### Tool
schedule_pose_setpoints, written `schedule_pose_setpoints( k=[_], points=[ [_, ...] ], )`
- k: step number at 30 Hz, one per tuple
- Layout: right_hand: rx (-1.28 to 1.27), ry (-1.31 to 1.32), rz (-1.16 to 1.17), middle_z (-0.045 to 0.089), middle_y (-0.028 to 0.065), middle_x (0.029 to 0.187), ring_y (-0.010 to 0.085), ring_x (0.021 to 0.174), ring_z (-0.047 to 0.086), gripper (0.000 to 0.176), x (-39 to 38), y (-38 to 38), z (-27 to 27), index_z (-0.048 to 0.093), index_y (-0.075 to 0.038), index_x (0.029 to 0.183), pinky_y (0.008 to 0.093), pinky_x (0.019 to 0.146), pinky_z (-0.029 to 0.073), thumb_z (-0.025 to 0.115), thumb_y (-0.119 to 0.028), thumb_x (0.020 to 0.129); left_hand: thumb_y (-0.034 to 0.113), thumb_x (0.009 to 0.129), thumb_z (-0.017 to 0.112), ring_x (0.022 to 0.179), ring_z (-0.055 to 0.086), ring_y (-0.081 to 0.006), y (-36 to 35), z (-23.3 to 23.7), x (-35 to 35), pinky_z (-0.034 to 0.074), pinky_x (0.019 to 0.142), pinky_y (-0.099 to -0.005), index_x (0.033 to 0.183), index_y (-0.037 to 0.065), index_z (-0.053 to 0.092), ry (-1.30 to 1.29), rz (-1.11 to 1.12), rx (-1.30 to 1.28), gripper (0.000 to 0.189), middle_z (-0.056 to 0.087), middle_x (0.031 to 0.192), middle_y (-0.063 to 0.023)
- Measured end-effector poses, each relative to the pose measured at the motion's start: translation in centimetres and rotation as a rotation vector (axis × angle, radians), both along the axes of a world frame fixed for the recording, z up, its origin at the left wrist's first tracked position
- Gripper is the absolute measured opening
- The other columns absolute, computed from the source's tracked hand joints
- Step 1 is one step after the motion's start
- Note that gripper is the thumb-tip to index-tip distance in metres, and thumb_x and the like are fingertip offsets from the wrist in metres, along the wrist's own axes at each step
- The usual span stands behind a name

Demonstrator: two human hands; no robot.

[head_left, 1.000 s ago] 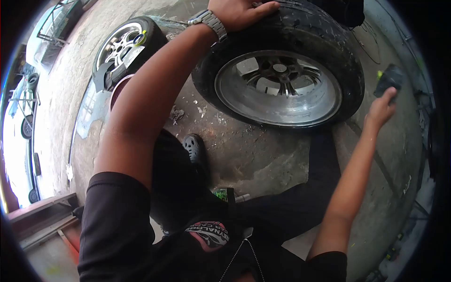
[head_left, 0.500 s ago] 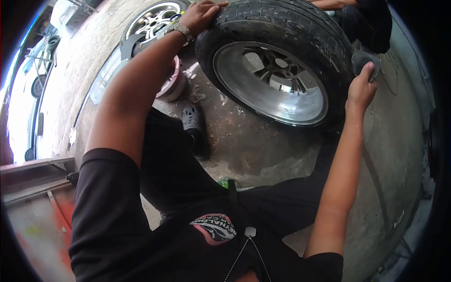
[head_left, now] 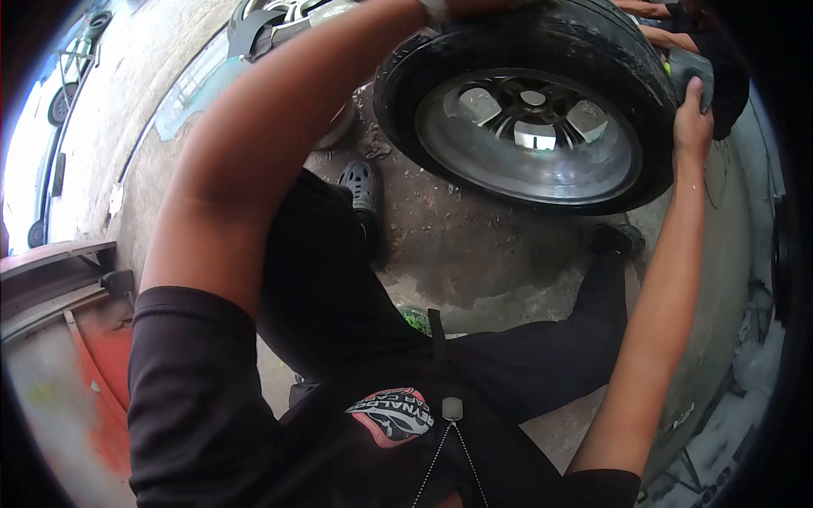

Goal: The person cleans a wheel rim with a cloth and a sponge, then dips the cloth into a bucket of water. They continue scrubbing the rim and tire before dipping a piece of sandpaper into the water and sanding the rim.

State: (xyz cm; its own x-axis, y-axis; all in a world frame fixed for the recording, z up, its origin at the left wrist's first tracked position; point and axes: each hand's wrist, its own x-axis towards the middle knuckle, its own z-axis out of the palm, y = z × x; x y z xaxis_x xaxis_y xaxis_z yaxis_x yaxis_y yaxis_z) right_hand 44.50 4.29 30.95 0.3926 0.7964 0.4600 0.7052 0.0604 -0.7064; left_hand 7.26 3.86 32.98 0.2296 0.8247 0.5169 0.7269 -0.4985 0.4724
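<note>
A black car tyre (head_left: pixel 402 102) mounted on a silver alloy wheel (head_left: pixel 542 173) leans in front of me, its bright inner barrel facing my way. At the top edge of the view, my left hand (head_left: pixel 487 7) rests against the upper tread, its fingers cut off by the frame. My right hand (head_left: pixel 694 114) is closed on a dark grey, flexible pad (head_left: pixel 696 74) at the tyre's right side, thumb pressed over it. Whether the pad is cloth or abrasive sheet, I cannot tell.
Another person's arms (head_left: pixel 669 38) are beyond the tyre at upper right. A second alloy wheel (head_left: pixel 296 10) lies at upper left, partly behind my left arm. My shoe (head_left: pixel 362 182) stands on the stained concrete floor (head_left: pixel 474 262). A red-smeared panel (head_left: pixel 93 372) is at lower left.
The tyre and wheel now appear farther right and slightly higher. My left hand has gone up and right along the tread; my right hand has moved up and right with the pad.
</note>
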Motion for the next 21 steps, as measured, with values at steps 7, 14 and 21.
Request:
schedule_pose_setpoints(
  k=[7, 14, 21],
  points=[
    [0.370, 0.100, 0.030, 0.065, 0.0139, 0.132, 0.0250, 0.120, 0.061, 0.044, -0.2, -1.7, -1.1, 0.056, 0.001, 0.137, 0.0349, 0.106, 0.042, 0.056, -0.029, 0.105, 0.063, 0.094, 0.055, 0.115, 0.058, -0.0423, -1.8, -0.5, 0.7, 0.046, 0.103, -0.0481, 0.109, 0.013, 0.080, 0.080, 0.018, 0.122, 0.058, 0.069, 0.117, -0.0225],
    [0.331, 0.236, 0.103, 0.067, 0.0125, 0.127, 0.0226, 0.114, 0.064, 0.041, 3.6, 2.4, -2.4, 0.061, 0.002, 0.132, 0.0342, 0.101, 0.045, 0.060, -0.027, 0.103, 0.063, 0.092, 0.059, 0.114, 0.060, -0.0428, -4.5, -0.1, 2.0, 0.049, 0.099, -0.0491, 0.099, 0.005, 0.078, 0.096, 0.075, 0.041, 0.061, 0.065, 0.114, -0.0277],
    [0.418, 0.467, 0.053, 0.067, 0.0134, 0.119, 0.0221, 0.101, 0.067, 0.037, 6.8, 5.3, -3.4, 0.059, 0.002, 0.131, 0.0335, 0.092, 0.052, 0.059, -0.019, 0.100, 0.062, 0.089, 0.065, 0.104, 0.066, -0.0380, -6.8, -0.7, 4.0, 0.054, 0.090, -0.0454, 0.105, 0.006, 0.078, 0.041, 0.182, 0.105, 0.060, 0.064, 0.108, -0.0226]
  ],
)
